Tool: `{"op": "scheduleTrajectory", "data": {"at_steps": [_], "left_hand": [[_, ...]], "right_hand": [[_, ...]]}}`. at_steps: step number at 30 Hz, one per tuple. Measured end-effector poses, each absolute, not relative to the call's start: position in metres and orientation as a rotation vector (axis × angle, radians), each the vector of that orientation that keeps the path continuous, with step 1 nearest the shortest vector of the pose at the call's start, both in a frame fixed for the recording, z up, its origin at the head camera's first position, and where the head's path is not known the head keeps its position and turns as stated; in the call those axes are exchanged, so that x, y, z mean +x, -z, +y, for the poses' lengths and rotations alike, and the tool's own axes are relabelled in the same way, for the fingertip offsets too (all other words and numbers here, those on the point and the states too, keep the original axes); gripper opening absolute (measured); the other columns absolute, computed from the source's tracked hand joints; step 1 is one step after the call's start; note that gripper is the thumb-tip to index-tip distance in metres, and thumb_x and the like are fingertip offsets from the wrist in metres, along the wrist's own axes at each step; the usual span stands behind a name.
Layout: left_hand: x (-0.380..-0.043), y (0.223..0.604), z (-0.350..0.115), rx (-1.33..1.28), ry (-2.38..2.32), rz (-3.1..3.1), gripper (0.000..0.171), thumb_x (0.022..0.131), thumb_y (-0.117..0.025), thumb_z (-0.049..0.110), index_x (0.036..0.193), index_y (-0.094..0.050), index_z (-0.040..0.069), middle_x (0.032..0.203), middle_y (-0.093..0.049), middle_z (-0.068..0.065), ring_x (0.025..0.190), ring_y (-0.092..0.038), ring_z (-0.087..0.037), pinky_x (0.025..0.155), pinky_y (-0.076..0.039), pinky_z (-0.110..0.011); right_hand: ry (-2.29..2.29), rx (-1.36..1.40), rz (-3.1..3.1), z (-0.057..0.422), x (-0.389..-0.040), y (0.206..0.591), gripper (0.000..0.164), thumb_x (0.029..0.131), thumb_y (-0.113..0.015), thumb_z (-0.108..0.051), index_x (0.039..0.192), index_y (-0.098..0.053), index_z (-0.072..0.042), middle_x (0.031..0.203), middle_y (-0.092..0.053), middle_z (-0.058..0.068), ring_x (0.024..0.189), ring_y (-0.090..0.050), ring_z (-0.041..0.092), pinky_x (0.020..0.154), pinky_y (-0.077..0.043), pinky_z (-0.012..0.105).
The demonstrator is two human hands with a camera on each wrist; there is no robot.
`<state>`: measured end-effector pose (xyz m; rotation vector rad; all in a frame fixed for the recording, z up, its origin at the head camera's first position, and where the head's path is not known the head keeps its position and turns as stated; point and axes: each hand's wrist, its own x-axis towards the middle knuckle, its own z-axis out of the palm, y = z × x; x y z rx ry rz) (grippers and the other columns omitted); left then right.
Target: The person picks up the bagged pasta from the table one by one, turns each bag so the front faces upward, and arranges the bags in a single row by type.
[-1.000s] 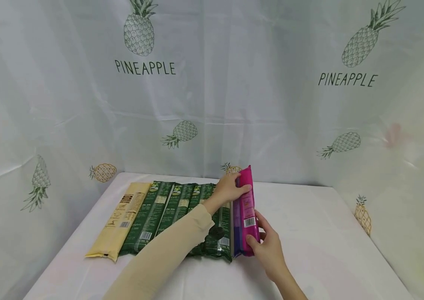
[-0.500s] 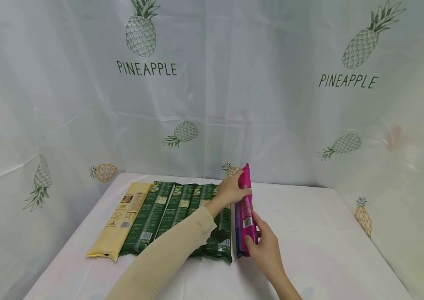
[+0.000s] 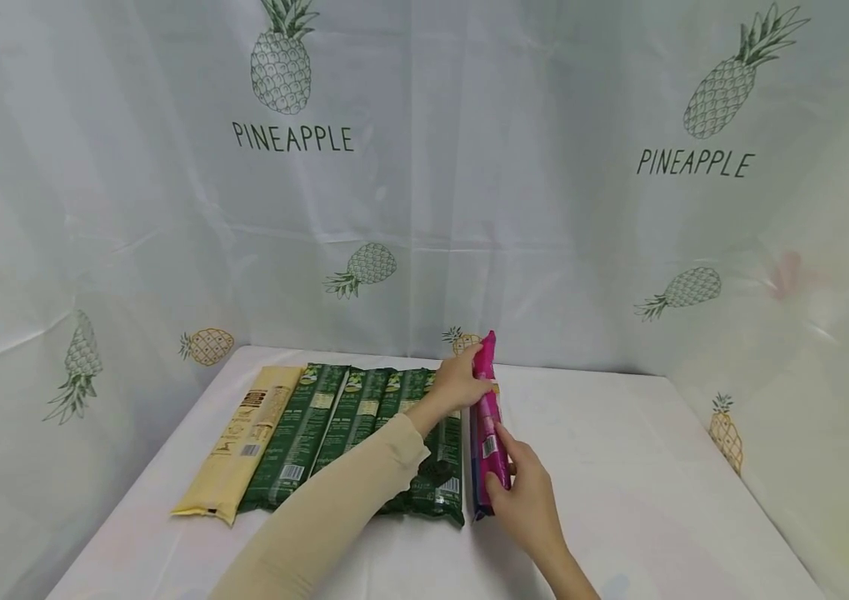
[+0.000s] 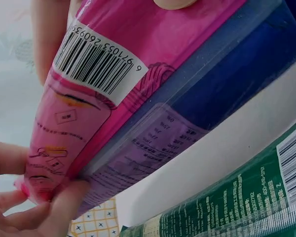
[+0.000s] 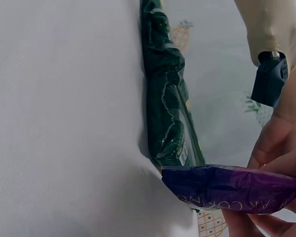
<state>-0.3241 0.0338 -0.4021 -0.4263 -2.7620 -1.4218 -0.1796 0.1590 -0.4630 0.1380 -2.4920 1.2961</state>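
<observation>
A long, soft pink-and-blue packet of noodles (image 3: 489, 417) is held tilted up on its narrow side at the right end of a row of packets. My left hand (image 3: 457, 382) grips its far end, thumb on the near face. Lower down, my right hand (image 3: 527, 493) pinches the near end between thumb and fingers. In the left wrist view the packet's pink face (image 4: 101, 61) carries a white barcode, with a blue and purple face beside it. The right wrist view shows the purple end (image 5: 232, 187) with gold lettering, beside the green packets.
Several dark green packets (image 3: 304, 433) lie side by side to the left, partly under my left sleeve (image 3: 334, 504). A yellow packet (image 3: 240, 446) ends the row. All lie on a white-covered table (image 3: 619, 483), before a pineapple-print curtain (image 3: 514, 208).
The pink-and-blue packet has turned more onto its edge, so its pink face looks narrower, and its top has shifted slightly left. My right hand has moved a little left with it.
</observation>
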Motion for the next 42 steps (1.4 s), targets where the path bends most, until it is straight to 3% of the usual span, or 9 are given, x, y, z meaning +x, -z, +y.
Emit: {"op": "scheduleTrajectory", "data": {"at_steps": [11, 14, 20, 23, 26, 31, 37, 42], "left_hand": [[-0.324, 0.403, 0.03, -0.421, 1.511, -2.683, 0.067, 0.1, -0.066, 0.004, 0.163, -0.042, 0.011, 0.142, -0.064, -0.021, 0.112, -0.071, -0.032, 0.077, -0.064, -0.038], [-0.325, 0.404, 0.03, -0.407, 1.504, -2.682, 0.067, 0.101, -0.064, 0.004, 0.163, -0.04, 0.012, 0.143, -0.064, -0.021, 0.114, -0.07, -0.033, 0.08, -0.064, -0.041], [-0.328, 0.406, 0.029, -0.418, 1.598, -2.641, 0.067, 0.101, -0.063, 0.001, 0.163, -0.041, 0.017, 0.14, -0.063, -0.021, 0.107, -0.071, -0.034, 0.076, -0.064, -0.044], [-0.33, 0.407, 0.027, -0.445, 1.655, -2.605, 0.068, 0.1, -0.062, -0.001, 0.162, -0.042, 0.02, 0.14, -0.063, -0.02, 0.102, -0.072, -0.032, 0.071, -0.064, -0.042], [-0.33, 0.406, 0.026, -0.466, 1.69, -2.594, 0.067, 0.102, -0.062, 0.0, 0.162, -0.043, 0.023, 0.142, -0.063, -0.019, 0.101, -0.073, -0.031, 0.069, -0.064, -0.04], [-0.329, 0.405, 0.025, -0.492, 1.695, -2.594, 0.067, 0.103, -0.06, 0.0, 0.162, -0.042, 0.024, 0.144, -0.063, -0.019, 0.106, -0.073, -0.033, 0.071, -0.064, -0.04], [-0.328, 0.402, 0.025, -0.506, 1.706, -2.596, 0.07, 0.103, -0.06, -0.001, 0.164, -0.041, 0.025, 0.146, -0.061, -0.021, 0.111, -0.072, -0.035, 0.073, -0.063, -0.041], [-0.329, 0.401, 0.025, -0.507, 1.698, -2.587, 0.073, 0.103, -0.06, 0.001, 0.167, -0.037, 0.027, 0.147, -0.06, -0.021, 0.111, -0.072, -0.034, 0.072, -0.064, -0.038]], "right_hand": [[-1.481, 0.064, -2.508, 0.164, -0.179, 0.464, 0.066, 0.09, -0.081, -0.004, 0.152, -0.06, -0.013, 0.138, -0.063, 0.014, 0.098, -0.068, 0.023, 0.064, -0.059, 0.024], [-1.559, 0.062, -2.524, 0.167, -0.179, 0.466, 0.069, 0.091, -0.082, -0.01, 0.155, -0.056, -0.016, 0.144, -0.059, 0.014, 0.106, -0.068, 0.025, 0.074, -0.062, 0.029], [-1.833, -0.046, -2.523, 0.177, -0.185, 0.469, 0.072, 0.101, -0.073, -0.029, 0.165, -0.04, -0.022, 0.161, -0.043, 0.021, 0.135, -0.055, 0.042, 0.102, -0.056, 0.054], [-2.056, -0.076, -2.474, 0.182, -0.19, 0.471, 0.076, 0.105, -0.068, -0.032, 0.169, -0.029, -0.019, 0.165, -0.035, 0.028, 0.136, -0.056, 0.044, 0.104, -0.056, 0.054], [-2.285, -0.08, -2.407, 0.184, -0.194, 0.474, 0.079, 0.106, -0.066, -0.03, 0.171, -0.022, -0.019, 0.161, -0.037, 0.03, 0.127, -0.063, 0.037, 0.102, -0.057, 0.049], [-2.387, -0.069, -2.348, 0.182, -0.195, 0.476, 0.078, 0.105, -0.068, -0.022, 0.17, -0.024, -0.019, 0.144, -0.051, 0.025, 0.11, -0.067, 0.024, 0.09, -0.061, 0.041], [-2.226, -0.095, -2.331, 0.179, -0.195, 0.478, 0.08, 0.1, -0.075, -0.013, 0.167, -0.032, -0.018, 0.134, -0.056, 0.02, 0.099, -0.063, 0.021, 0.072, -0.057, 0.031], [-2.075, -0.126, -2.356, 0.175, -0.193, 0.474, 0.078, 0.099, -0.076, -0.012, 0.166, -0.036, -0.017, 0.131, -0.059, 0.019, 0.095, -0.061, 0.021, 0.07, -0.055, 0.027]]}}
